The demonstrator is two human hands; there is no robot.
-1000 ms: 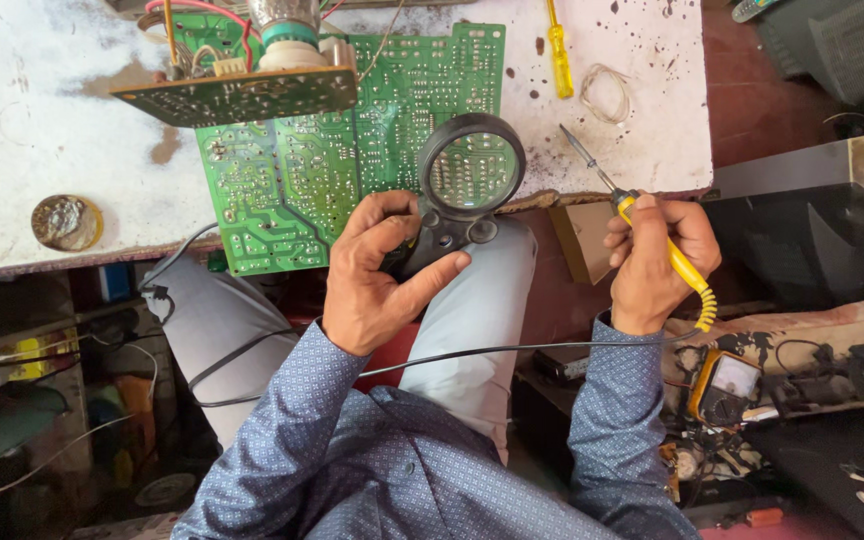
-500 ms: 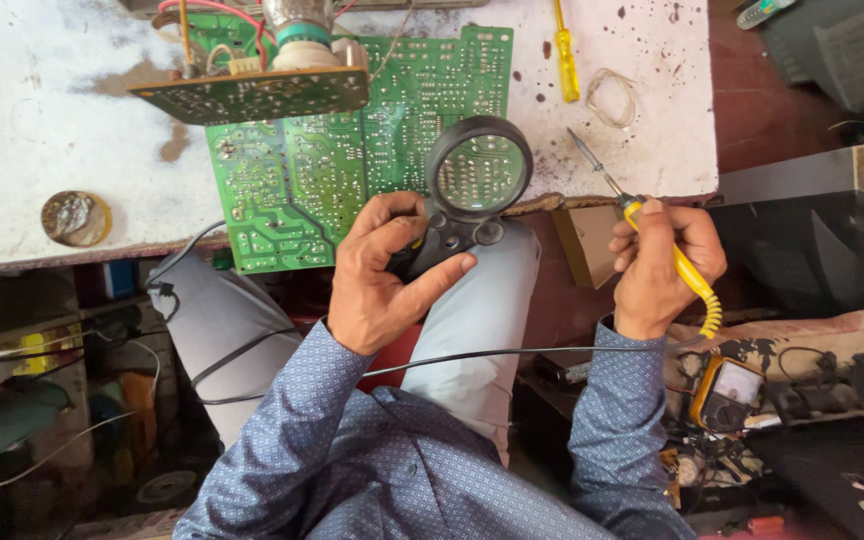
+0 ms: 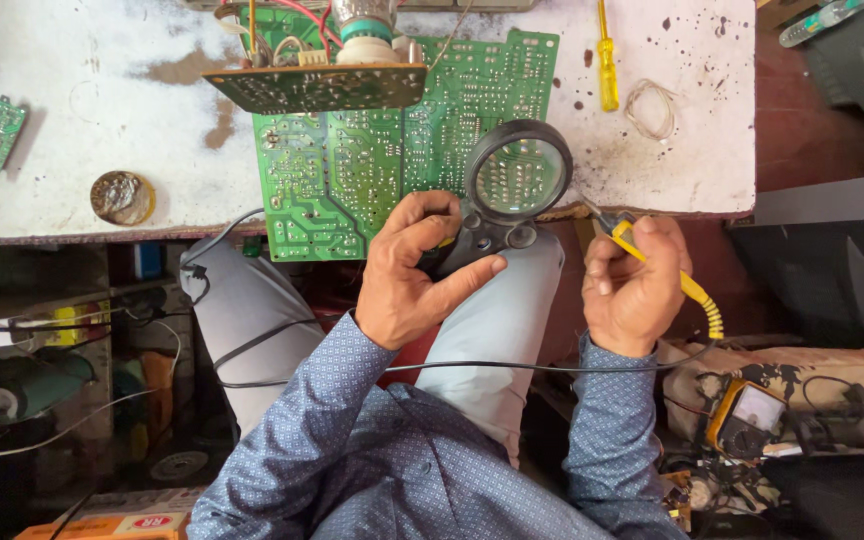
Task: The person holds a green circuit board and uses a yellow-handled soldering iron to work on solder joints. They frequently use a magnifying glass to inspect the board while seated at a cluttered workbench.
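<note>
Now yr left hand [image 3: 407, 280] clamps magnifier [image 3: 512, 185] by its handle, glass fragile; right hand [image 3: 632, 285] fists yellow probe [image 3: 697, 295], light, stiff; circuit board [image 3: 392, 160] just ahead.

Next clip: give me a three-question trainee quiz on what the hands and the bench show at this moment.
1. True or false: the left hand holds the magnifier over the green board.
2. What does the right hand hold? A) yellow screwdriver B) yellow-handled soldering iron C) meter
3. Fill in: the yellow screwdriver lies on the white ____, untouched.

Key
1. True: the lens sits over the board's near right corner.
2. B: the soldering iron is in its grip, tip towards the magnifier; the meter rests low on the right.
3. Bench.
</note>
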